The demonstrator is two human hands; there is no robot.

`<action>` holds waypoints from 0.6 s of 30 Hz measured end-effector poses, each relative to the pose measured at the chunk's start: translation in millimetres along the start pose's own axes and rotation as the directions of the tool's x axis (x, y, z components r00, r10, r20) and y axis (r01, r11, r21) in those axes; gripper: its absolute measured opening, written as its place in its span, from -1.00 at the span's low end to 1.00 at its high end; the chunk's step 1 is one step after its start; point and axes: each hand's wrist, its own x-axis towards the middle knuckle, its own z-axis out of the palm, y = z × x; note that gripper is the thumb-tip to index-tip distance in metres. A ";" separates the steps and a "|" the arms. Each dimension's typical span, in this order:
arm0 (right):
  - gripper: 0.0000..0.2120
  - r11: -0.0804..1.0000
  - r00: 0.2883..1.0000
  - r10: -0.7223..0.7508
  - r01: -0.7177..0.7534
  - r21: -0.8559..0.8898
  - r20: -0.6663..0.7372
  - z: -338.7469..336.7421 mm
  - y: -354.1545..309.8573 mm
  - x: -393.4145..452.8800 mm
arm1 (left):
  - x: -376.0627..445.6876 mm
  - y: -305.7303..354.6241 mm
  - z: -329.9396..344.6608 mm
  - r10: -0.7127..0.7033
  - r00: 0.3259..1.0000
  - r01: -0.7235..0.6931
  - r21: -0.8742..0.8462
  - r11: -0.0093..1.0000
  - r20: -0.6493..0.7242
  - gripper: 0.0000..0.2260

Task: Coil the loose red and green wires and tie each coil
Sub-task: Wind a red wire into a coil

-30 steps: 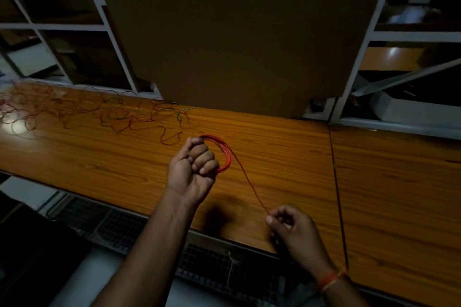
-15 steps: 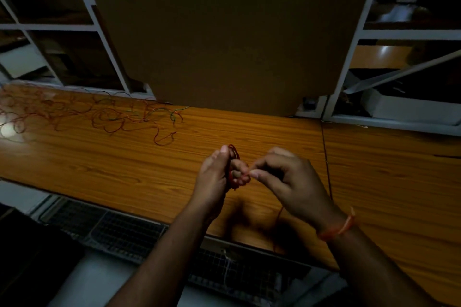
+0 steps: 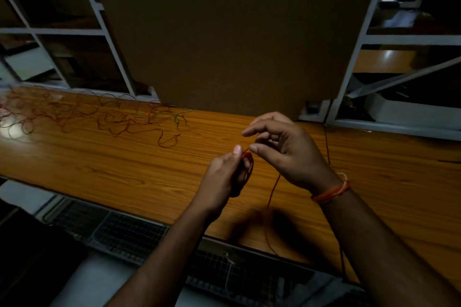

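Note:
My left hand (image 3: 228, 173) grips a small coil of red wire (image 3: 249, 166) above the wooden table (image 3: 124, 169). My right hand (image 3: 284, 149) is just to the right of the coil, with its thumb tip at the coil's top. The red wire's free tail (image 3: 270, 197) hangs down below my right hand toward the table's front edge. Whether my right hand's fingers pinch the wire is hidden. A tangle of loose red and green wires (image 3: 104, 117) lies at the table's far left.
A large brown cardboard panel (image 3: 232, 32) stands at the back of the table. White metal shelf frames (image 3: 109, 40) flank it on both sides. A wire mesh tray (image 3: 129, 234) runs below the table's front edge. A seam (image 3: 326, 147) divides the tabletop to the right.
My right hand came up from the table's front edge to the coil, bringing the wire tail with it. My left hand moved right, and the coil is bunched tighter in it.

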 end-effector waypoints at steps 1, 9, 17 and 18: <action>-0.72 1.000 1.000 0.024 -0.024 0.009 -0.012 -0.2 4.9 -1.1 | -0.4 -0.1 -0.3 0.004 1.000 -0.004 -0.013 1.000 0.019 -0.66; -0.69 0.898 0.927 0.344 -0.372 0.236 0.151 17.4 41.8 -27.8 | 0.3 -9.6 3.3 -0.045 0.976 0.145 -0.485 0.863 0.212 -0.72; -0.54 0.947 0.941 0.315 -0.303 0.106 -0.123 44.2 52.0 -40.9 | -1.2 -14.0 14.2 -0.178 0.930 0.368 -0.793 0.485 0.322 -0.68; -0.54 0.929 0.931 0.350 -0.331 0.168 -0.104 45.6 54.4 -42.6 | -0.3 -12.9 12.4 -0.185 0.934 0.358 -0.815 0.455 0.307 -0.67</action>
